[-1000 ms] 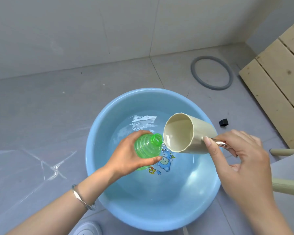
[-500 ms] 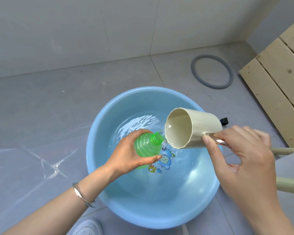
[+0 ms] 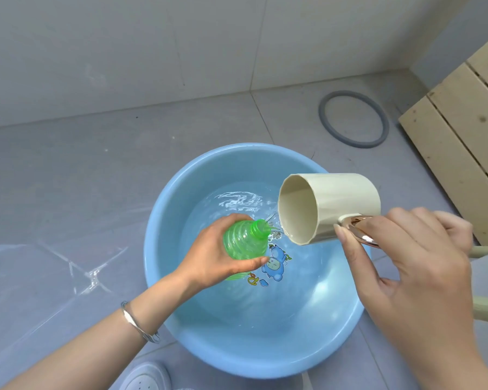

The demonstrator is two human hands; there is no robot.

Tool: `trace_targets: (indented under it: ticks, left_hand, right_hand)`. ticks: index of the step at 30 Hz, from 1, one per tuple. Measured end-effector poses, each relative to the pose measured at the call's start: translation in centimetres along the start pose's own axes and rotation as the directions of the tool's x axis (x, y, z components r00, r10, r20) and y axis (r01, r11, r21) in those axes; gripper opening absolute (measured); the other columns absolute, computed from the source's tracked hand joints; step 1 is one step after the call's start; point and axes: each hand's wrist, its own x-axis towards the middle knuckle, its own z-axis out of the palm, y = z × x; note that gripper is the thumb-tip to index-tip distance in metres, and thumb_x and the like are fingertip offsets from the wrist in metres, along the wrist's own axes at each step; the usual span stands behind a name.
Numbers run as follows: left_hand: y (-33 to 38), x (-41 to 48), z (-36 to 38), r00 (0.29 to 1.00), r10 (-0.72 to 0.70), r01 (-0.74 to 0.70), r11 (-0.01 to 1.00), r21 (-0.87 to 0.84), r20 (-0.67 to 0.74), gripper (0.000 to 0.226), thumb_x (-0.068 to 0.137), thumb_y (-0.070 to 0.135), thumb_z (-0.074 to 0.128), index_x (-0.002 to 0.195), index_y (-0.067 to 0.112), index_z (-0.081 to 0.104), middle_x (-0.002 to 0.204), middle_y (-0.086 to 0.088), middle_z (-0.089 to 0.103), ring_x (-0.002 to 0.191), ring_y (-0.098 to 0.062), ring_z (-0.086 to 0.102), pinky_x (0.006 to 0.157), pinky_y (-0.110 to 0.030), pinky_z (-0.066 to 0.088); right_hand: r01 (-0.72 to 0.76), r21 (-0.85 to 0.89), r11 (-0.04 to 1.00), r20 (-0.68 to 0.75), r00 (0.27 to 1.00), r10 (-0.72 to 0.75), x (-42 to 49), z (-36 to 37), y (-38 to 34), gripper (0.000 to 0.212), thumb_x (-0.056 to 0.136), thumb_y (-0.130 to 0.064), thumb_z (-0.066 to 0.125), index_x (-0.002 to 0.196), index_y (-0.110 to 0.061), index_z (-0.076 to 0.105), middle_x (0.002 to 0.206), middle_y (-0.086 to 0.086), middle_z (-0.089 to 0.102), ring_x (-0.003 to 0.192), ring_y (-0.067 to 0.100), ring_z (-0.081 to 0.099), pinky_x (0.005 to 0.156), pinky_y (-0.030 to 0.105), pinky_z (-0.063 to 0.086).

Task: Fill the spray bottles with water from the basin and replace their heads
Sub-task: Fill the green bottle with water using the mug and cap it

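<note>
**Head view, 1 camera.**

**Position and grip.** The left hand (image 3: 223, 257) grips the green spray bottle (image 3: 244, 243), with fingers and thumb wrapped round its ribbed body. It holds the bottle above the water inside the basin (image 3: 265, 342), left of the basin's centre, with the neck tilted toward the basin's right side. The right hand (image 3: 406, 263) is closed round the shiny handle (image 3: 361, 233) of a beige cup (image 3: 330, 206). The cup is tipped almost onto its side over the basin's right half, its lip just beside the bottle's mouth. A thin stream of water (image 3: 273, 228) passes from the lip toward the neck. Whether all of it enters the mouth is too fine to tell.

**Condition of the bottle.** It is translucent green plastic with spiral ribs and a short threaded neck. No spray head is fitted, and none is in view. The fill level cannot be read behind the hand and ribs.

**Assessment.** The step in hand is judged to be filling 1 bottle by pouring.
- The mouth is narrow against the cup's wide lip, so a slow pour is advised.
- The lowest point of the lip should sit directly over the mouth, with the bottle brought nearer upright.
- Both items should stay over the basin so any spill returns to it.
- The bottle wall looks thin and is probably wet, so the grip should be firm without squeezing.
- Room should be left below the threads for the head's tube.

**Surroundings.** A cartoon print (image 3: 273, 266) marks the basin floor beneath the bottle. A grey ring (image 3: 326, 125) lies on the floor beyond the basin's far right.
</note>
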Motion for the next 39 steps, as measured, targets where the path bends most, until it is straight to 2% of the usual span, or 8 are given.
trace_targets:
  ticks: [6, 13, 23, 27, 33, 35, 36, 39]
  left_hand:
    - [-0.2, -0.1, 0.0, 1.000, -0.002, 0.002, 1.000, 0.010, 0.003, 0.059, 0.058, 0.049, 0.088, 0.101, 0.054, 0.048, 0.107, 0.036, 0.054, 0.103, 0.025, 0.045, 0.086, 0.004, 0.028]
    - [-0.3, -0.2, 0.1, 1.000, -0.014, 0.014, 1.000, 0.003, 0.009, 0.059, 0.060, 0.044, 0.088, 0.105, 0.048, 0.050, 0.106, 0.036, 0.053, 0.099, 0.029, 0.043, 0.084, 0.005, 0.028]
    - [-0.3, -0.1, 0.0, 1.000, -0.014, 0.014, 1.000, -0.005, 0.001, 0.057, 0.060, 0.046, 0.087, 0.102, 0.050, 0.050, 0.107, 0.030, 0.059, 0.104, 0.018, 0.049, 0.085, 0.003, 0.030]
    - [-0.3, -0.3, -0.1, 1.000, -0.010, 0.010, 1.000, -0.028, -0.003, 0.057, 0.057, 0.051, 0.087, 0.102, 0.050, 0.052, 0.109, 0.030, 0.060, 0.106, 0.016, 0.051, 0.088, 0.001, 0.031]
    - [-0.2, -0.3, 0.0, 1.000, -0.017, 0.015, 0.997, -0.078, -0.022, 0.062, 0.052, 0.062, 0.081, 0.106, 0.049, 0.055, 0.114, 0.032, 0.059, 0.114, 0.013, 0.050, 0.096, -0.003, 0.032]
    - [-0.1, -0.2, 0.0, 0.999, -0.024, 0.022, 0.995, -0.096, -0.027, 0.066, 0.052, 0.059, 0.084, 0.110, 0.046, 0.056, 0.116, 0.028, 0.060, 0.116, 0.010, 0.050, 0.098, -0.006, 0.033]
    - [0.1, -0.2, -0.1, 0.999, -0.030, 0.027, 0.994, -0.104, -0.026, 0.065, 0.054, 0.056, 0.087, 0.111, 0.045, 0.057, 0.116, 0.027, 0.060, 0.115, 0.010, 0.050, 0.097, -0.005, 0.033]
    - [1.2, -0.3, -0.9, 0.999, -0.020, 0.015, 0.993, -0.119, -0.039, 0.064, 0.053, 0.058, 0.086, 0.108, 0.048, 0.056, 0.115, 0.029, 0.060, 0.113, 0.014, 0.049, 0.093, 0.001, 0.030]
  right_hand:
    - [0.064, -0.055, 0.996, -0.024, 0.998, -0.066, -0.1, -0.2, 0.3, 0.021, 0.090, -0.019, 0.060, 0.072, -0.010, 0.064, 0.065, -0.003, 0.054, 0.066, 0.018, 0.040, 0.077, 0.028, 0.023]
    - [0.137, -0.097, 0.986, -0.029, 0.990, -0.140, -0.1, -0.1, 0.1, 0.021, 0.090, -0.019, 0.061, 0.072, -0.010, 0.065, 0.065, 0.001, 0.060, 0.068, 0.021, 0.043, 0.075, 0.033, 0.025]
    - [0.252, -0.163, 0.954, -0.063, 0.962, -0.265, 0.0, 0.2, -0.4, 0.025, 0.091, -0.018, 0.060, 0.067, -0.010, 0.064, 0.060, 0.002, 0.056, 0.070, 0.020, 0.042, 0.073, 0.035, 0.026]
    - [0.122, -0.072, 0.990, -0.092, 0.987, -0.128, -0.3, 0.6, -0.2, 0.025, 0.091, -0.020, 0.061, 0.069, -0.009, 0.064, 0.064, 0.000, 0.057, 0.068, 0.019, 0.042, 0.080, 0.030, 0.026]
    - [-0.142, 0.159, 0.977, -0.045, 0.987, 0.151, -0.4, 1.1, 0.5, 0.019, 0.089, -0.028, 0.059, 0.074, -0.017, 0.063, 0.067, -0.021, 0.039, 0.066, 0.005, 0.037, 0.084, 0.025, 0.027]
    - [-0.324, 0.333, 0.885, 0.028, 0.942, 0.335, -0.7, 1.3, 0.8, 0.023, 0.088, -0.038, 0.057, 0.070, -0.024, 0.055, 0.063, -0.015, 0.045, 0.067, 0.004, 0.041, 0.078, 0.025, 0.031]
    - [-0.433, 0.440, 0.787, 0.085, 0.892, 0.443, -0.8, 1.3, 0.9, 0.028, 0.086, -0.042, 0.056, 0.068, -0.021, 0.056, 0.066, -0.008, 0.053, 0.066, 0.005, 0.044, 0.074, 0.024, 0.034]
    - [-0.647, 0.664, 0.376, 0.277, 0.679, 0.679, -0.5, 0.9, 1.2, 0.032, 0.084, -0.044, 0.061, 0.069, -0.016, 0.062, 0.068, -0.006, 0.065, 0.067, 0.003, 0.055, 0.069, 0.013, 0.040]
